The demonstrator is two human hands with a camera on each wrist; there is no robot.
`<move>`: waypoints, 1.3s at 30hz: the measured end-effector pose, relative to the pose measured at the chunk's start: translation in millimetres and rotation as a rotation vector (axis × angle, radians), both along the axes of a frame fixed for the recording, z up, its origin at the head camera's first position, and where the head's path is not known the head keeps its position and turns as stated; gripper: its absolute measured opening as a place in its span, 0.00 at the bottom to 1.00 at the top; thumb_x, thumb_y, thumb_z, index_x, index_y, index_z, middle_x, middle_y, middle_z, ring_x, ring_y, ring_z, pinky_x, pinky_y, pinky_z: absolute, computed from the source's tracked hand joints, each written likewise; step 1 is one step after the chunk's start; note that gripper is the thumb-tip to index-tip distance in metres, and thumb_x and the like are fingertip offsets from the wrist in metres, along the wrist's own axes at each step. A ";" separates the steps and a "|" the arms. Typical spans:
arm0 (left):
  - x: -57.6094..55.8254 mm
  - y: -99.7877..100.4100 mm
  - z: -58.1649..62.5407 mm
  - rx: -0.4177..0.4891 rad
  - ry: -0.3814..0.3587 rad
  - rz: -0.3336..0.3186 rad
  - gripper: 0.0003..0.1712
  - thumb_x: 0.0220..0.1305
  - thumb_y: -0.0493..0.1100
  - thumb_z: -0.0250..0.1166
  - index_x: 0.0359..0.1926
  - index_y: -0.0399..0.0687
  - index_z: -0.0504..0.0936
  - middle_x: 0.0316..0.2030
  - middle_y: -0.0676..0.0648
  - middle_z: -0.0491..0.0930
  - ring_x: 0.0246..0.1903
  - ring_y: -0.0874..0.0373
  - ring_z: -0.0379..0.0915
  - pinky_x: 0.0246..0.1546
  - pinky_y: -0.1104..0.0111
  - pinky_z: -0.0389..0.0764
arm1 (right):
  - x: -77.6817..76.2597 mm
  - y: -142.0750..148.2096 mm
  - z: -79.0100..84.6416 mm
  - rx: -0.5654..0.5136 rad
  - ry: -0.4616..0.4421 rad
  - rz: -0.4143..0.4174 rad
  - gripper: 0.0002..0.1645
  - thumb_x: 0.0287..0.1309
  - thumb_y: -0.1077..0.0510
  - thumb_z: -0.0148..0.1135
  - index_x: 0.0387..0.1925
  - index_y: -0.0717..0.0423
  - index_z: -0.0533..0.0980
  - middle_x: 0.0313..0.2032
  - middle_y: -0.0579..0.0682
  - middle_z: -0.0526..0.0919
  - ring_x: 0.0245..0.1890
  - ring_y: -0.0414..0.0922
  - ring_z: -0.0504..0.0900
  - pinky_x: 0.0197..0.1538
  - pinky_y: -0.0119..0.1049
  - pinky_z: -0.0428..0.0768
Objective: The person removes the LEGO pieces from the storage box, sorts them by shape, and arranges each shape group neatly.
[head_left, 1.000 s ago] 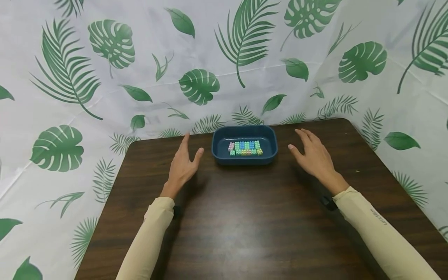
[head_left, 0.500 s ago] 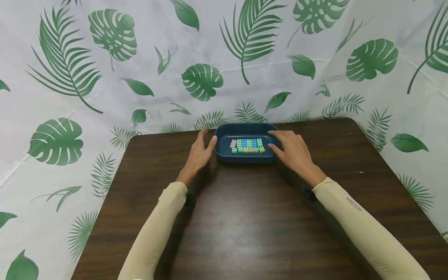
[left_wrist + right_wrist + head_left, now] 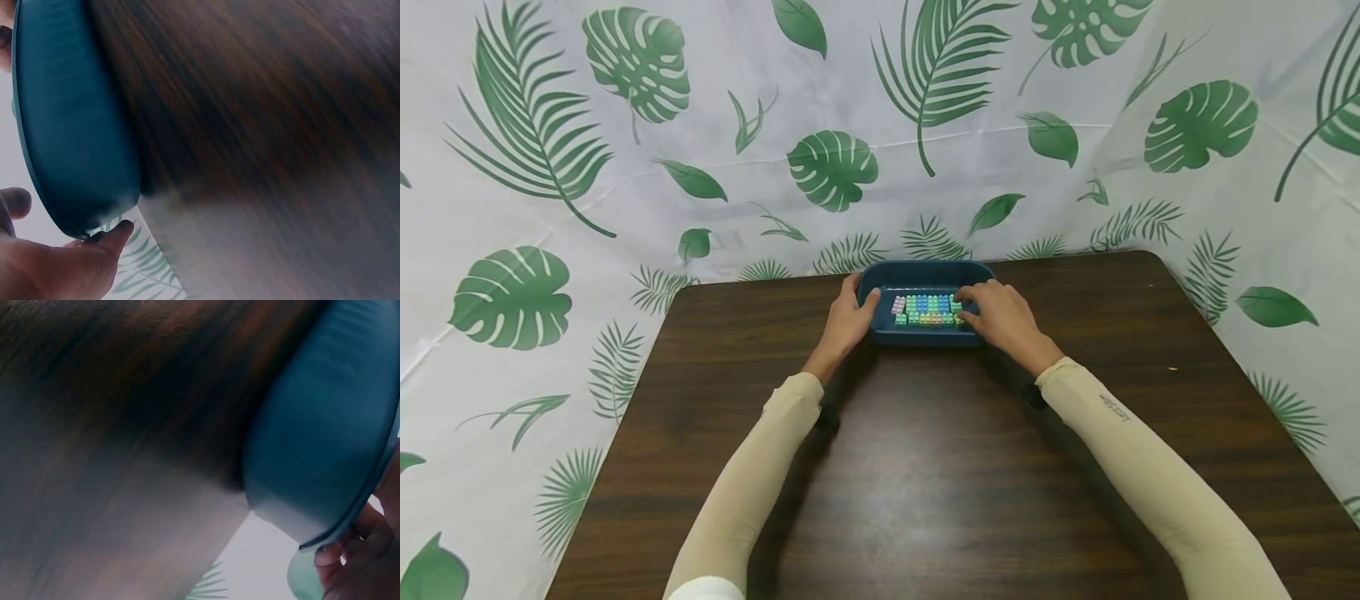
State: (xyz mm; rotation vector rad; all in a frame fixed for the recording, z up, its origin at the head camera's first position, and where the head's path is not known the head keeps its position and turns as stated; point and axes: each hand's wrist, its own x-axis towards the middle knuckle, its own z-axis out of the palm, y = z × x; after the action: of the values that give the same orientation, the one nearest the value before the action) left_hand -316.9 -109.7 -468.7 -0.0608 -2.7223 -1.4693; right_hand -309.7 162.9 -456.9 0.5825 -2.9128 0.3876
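Note:
A dark blue tray sits at the table's far edge, holding small studded building blocks in pink, green, blue and yellow. My left hand grips the tray's left end, thumb over the rim and fingers outside; the left wrist view shows those fingers at the end wall. My right hand reaches over the right end into the tray. Its thumb and forefinger are apart, around the rightmost green and yellow blocks; contact with them is unclear. In the right wrist view the rim hides part of these fingers.
The dark wood-grain table extends in front of the tray. Behind it hangs a white cloth printed with green leaves. A tiny yellow speck lies on the table at the right.
Both hands have moved inward to the tray. My left hand has come onto its left end, and my right hand has passed over the right rim to the blocks. The tray stays in place.

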 end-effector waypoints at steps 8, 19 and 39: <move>-4.1 9.3 -7.3 -0.047 0.049 0.030 0.34 0.70 0.47 0.53 0.73 0.48 0.54 0.18 0.49 0.62 0.23 0.50 0.64 0.55 0.55 0.73 | -4.2 -1.5 -1.2 0.036 -0.033 -0.003 0.19 0.54 0.48 0.69 0.48 0.42 0.82 0.42 0.46 0.86 0.40 0.47 0.80 0.37 0.42 0.79; 1.7 11.3 -13.1 -0.099 0.119 0.061 0.34 0.66 0.31 0.39 0.73 0.51 0.56 0.27 0.46 0.69 0.22 0.55 0.60 0.35 0.62 0.69 | -9.0 -7.1 2.2 0.163 -0.083 -0.028 0.12 0.54 0.47 0.68 0.42 0.38 0.83 0.36 0.43 0.87 0.25 0.43 0.79 0.20 0.36 0.71; 0.2 17.5 -16.1 -0.088 0.121 0.147 0.36 0.63 0.29 0.43 0.72 0.52 0.58 0.19 0.49 0.64 0.21 0.55 0.60 0.32 0.63 0.67 | -6.9 -7.5 14.9 0.088 -0.140 -0.060 0.10 0.58 0.47 0.65 0.40 0.44 0.82 0.35 0.45 0.85 0.31 0.44 0.80 0.33 0.43 0.79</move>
State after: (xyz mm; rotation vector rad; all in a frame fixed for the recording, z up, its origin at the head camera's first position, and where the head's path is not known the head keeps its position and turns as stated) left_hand -316.7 -92.2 -484.8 0.0449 -2.6308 -1.2646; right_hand -316.6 155.4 -442.0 0.4968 -3.0868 0.3053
